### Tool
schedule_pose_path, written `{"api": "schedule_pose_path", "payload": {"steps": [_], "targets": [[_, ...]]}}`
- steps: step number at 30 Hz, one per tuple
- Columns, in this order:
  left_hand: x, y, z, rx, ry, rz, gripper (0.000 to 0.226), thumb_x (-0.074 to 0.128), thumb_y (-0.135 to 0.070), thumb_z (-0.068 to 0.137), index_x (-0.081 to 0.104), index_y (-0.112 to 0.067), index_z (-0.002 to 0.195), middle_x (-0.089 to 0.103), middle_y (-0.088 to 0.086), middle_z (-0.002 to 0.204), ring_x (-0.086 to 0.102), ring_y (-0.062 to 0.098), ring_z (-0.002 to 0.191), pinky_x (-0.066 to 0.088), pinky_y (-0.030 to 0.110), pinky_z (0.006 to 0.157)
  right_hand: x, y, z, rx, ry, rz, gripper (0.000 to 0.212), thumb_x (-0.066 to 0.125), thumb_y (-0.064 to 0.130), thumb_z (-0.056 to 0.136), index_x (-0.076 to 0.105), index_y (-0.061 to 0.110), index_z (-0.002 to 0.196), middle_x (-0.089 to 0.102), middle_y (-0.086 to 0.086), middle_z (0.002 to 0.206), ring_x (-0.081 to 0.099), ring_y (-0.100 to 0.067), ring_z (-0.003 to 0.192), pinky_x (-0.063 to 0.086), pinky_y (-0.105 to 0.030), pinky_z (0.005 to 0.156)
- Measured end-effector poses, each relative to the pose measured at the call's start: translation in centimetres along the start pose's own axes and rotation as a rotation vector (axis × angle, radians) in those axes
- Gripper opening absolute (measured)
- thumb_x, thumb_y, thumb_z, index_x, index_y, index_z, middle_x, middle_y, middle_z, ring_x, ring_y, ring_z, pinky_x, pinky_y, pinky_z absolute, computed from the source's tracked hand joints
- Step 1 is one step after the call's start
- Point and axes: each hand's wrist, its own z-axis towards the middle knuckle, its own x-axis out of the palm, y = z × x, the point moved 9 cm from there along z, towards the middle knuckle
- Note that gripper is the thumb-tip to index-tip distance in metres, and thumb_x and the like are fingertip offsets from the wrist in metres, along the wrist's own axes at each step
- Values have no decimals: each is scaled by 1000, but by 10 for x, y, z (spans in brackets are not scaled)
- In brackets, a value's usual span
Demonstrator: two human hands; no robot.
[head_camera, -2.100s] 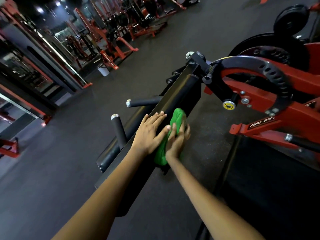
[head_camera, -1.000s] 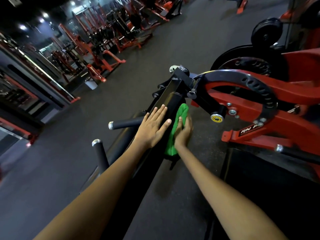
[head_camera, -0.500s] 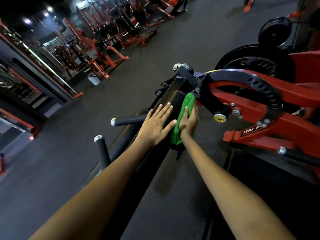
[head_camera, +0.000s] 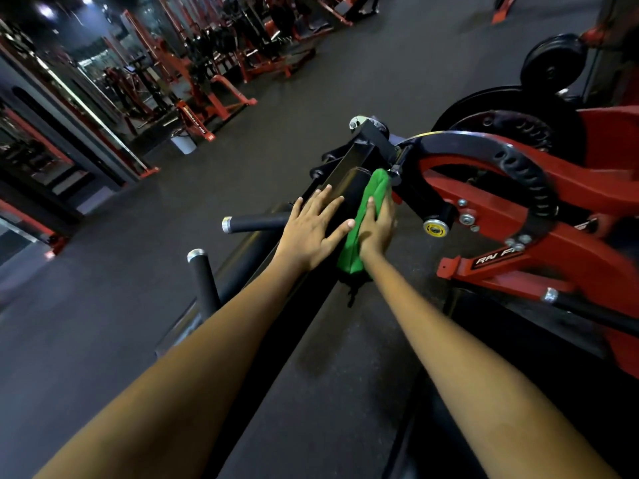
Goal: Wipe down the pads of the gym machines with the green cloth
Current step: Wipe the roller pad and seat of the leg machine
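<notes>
Gym floor (head_camera: 103, 271); right hand (head_camera: 377, 229) (flat) presses green cloth (head_camera: 363, 216).

— Beyond the green cloth (head_camera: 366, 216)?
— Blocked: black bracket (head_camera: 370, 140) and curved black arm (head_camera: 484, 146) of the red frame (head_camera: 553, 250) just past its far end.
— Left of it?
— Two black handles (head_camera: 256, 223) jutting out.
— Right?
— Open floor (head_camera: 408, 257) before the frame.
</notes>
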Motion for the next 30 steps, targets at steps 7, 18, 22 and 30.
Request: {"api": "schedule_pose_path", "payload": {"steps": [7, 18, 22, 30], "targets": [[-5, -19, -8, 127, -22, 105, 93, 12, -73, 82, 44, -10, 141, 31, 8, 154, 20, 23, 145, 6, 37, 119, -21, 4, -47, 34, 219, 2, 32, 48, 11, 99, 56, -4, 126, 55, -21, 123, 52, -29, 116, 34, -15, 87], [76, -100, -105, -662, 83, -1812, 40, 56, -21, 93, 49, -17, 133, 64, 11, 115, 64, 25, 100, 52, 41, 90, -76, 31, -94, 34, 455, -199, 43, 33, 26, 104, 49, -1, 133, 37, -14, 144, 36, -24, 135, 29, -33, 113], [85, -110, -151, -793, 61, -1769, 35, 55, -1, 89, 53, -7, 124, 65, 12, 102, 65, 23, 86, 56, 34, 74, -111, 10, -118, 121, 491, -184, 36, 40, 19, 102, 54, -1, 129, 36, -9, 144, 38, -16, 132, 31, -12, 102], [116, -127, -256, -1109, 155, -1917, 34, 37, -2, 90, 53, -4, 120, 67, 17, 89, 66, 27, 71, 58, 37, 59, -214, -46, -155, 359, 282, -137, 43, 76, 0, 73, 60, 19, 108, 55, -15, 128, 58, -18, 98, 49, -31, 85]]}}
